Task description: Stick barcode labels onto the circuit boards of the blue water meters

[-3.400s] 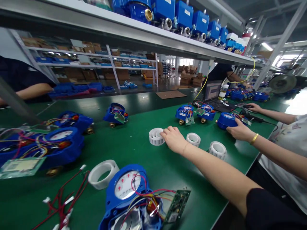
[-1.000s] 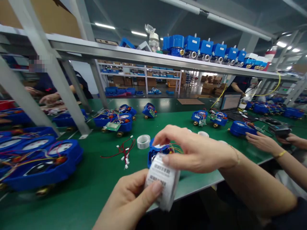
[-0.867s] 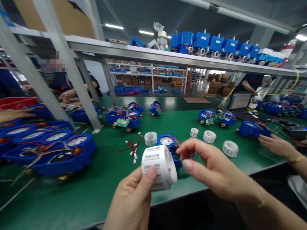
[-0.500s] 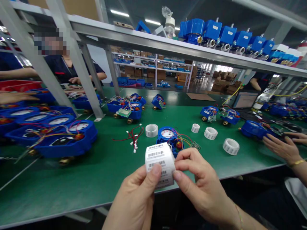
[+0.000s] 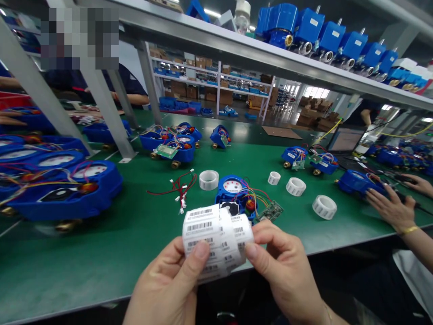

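Observation:
A roll of white barcode labels (image 5: 199,225) is held up above the bench's front edge. My left hand (image 5: 172,280) grips its left side, thumb across the printed face. My right hand (image 5: 284,262) pinches the right end between thumb and fingers, where the roll's layers are drawn out sideways in steps. Just behind the roll sits a blue water meter (image 5: 233,185) with a round white dial and coloured wires, its lower part hidden by the labels. A small green circuit board (image 5: 270,211) lies wired to it, beyond my right fingers.
Label rolls (image 5: 209,179) stand on the green bench (image 5: 142,266), more to the right (image 5: 324,206). Red-black cables (image 5: 179,187) lie left of centre. Several blue meters (image 5: 67,189) crowd the left. A co-worker's hand (image 5: 392,207) touches a meter at right. A shelf (image 5: 216,40) crosses overhead.
The label roll has been pulled apart sideways: its inner layers now stick out to the right. My left hand has moved left with the roll, and the view has shifted slightly.

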Demonstrator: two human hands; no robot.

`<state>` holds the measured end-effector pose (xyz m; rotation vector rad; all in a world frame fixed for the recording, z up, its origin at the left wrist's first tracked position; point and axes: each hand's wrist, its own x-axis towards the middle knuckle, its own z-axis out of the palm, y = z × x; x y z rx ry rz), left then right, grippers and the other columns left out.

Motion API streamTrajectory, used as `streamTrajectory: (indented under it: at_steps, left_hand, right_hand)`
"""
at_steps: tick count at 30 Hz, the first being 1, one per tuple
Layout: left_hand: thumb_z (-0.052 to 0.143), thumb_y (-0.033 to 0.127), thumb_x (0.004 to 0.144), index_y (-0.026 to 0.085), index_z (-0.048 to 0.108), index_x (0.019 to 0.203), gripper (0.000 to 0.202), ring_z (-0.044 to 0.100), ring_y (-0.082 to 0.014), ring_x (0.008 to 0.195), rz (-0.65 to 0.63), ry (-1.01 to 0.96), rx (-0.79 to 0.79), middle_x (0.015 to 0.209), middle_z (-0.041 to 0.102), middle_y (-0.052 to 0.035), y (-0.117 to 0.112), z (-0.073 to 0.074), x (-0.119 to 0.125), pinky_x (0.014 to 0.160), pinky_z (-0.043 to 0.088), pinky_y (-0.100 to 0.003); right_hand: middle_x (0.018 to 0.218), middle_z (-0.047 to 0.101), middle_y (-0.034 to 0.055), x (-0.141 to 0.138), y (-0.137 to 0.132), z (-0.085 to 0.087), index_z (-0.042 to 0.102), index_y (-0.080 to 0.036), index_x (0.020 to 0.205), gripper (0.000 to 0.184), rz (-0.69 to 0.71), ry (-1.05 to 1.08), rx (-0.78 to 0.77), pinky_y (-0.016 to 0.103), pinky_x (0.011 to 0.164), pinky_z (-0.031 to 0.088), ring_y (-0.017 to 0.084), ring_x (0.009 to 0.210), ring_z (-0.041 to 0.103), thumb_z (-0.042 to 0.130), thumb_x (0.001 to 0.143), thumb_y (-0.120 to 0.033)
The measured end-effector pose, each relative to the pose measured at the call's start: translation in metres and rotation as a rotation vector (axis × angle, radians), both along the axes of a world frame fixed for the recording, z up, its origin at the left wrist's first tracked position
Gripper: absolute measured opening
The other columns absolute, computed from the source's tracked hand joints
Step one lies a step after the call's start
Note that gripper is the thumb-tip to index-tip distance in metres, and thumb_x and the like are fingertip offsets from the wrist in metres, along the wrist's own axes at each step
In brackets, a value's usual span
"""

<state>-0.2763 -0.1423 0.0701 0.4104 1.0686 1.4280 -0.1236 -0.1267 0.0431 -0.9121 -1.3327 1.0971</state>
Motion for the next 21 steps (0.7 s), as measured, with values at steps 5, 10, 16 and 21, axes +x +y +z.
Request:
streamTrajectory:
  at_steps: [5, 10, 16, 21]
  left_hand:
    - [0.087, 0.034, 0.065, 0.027, 0.072, 0.098, 0.037, 0.07, -0.0296, 0.1, -0.068, -0.072, -0.005, 0.102, 0.077, -0.0033, 0.009, -0.011, -0.001, 0.073, 0.062, -0.034]
    - [0.088, 0.036, 0.063, 0.029, 0.071, 0.101, 0.042, 0.07, -0.031, 0.098, -0.056, -0.09, -0.031, 0.102, 0.077, -0.0029, 0.021, -0.019, -0.004, 0.068, 0.062, -0.034]
    - [0.096, 0.037, 0.044, 0.022, 0.072, 0.091, 0.055, 0.072, -0.0317, 0.091, 0.003, -0.069, -0.115, 0.095, 0.078, -0.006, 0.035, -0.019, 0.0, 0.07, 0.062, -0.034]
    - [0.093, 0.038, 0.05, 0.021, 0.076, 0.083, 0.04, 0.073, -0.0334, 0.088, -0.029, -0.032, -0.092, 0.087, 0.078, -0.007, 0.038, -0.027, 0.004, 0.075, 0.062, -0.04]
  right_hand:
    - [0.08, 0.066, 0.0025, -0.002, 0.008, -0.006, 0.071, -0.02, 0.077, 0.011, -0.014, 0.029, -0.058, 0.032, 0.073, 0.045, 0.018, 0.078, 0.059, 0.071, 0.084, -0.028]
    - [0.079, 0.067, 0.0026, -0.003, 0.018, -0.009, 0.071, -0.021, 0.076, 0.009, -0.021, 0.03, -0.055, 0.031, 0.071, 0.046, 0.018, 0.077, 0.06, 0.072, 0.082, -0.027]
    - [0.076, 0.068, 0.0029, -0.003, 0.025, -0.014, 0.071, -0.022, 0.076, 0.011, -0.037, -0.019, -0.03, 0.032, 0.069, 0.046, 0.019, 0.075, 0.06, 0.072, 0.082, -0.031]
    - [0.076, 0.07, 0.004, -0.006, 0.028, -0.013, 0.074, -0.023, 0.077, 0.011, 0.016, -0.105, 0.006, 0.035, 0.075, 0.047, 0.021, 0.079, 0.062, 0.073, 0.081, -0.033]
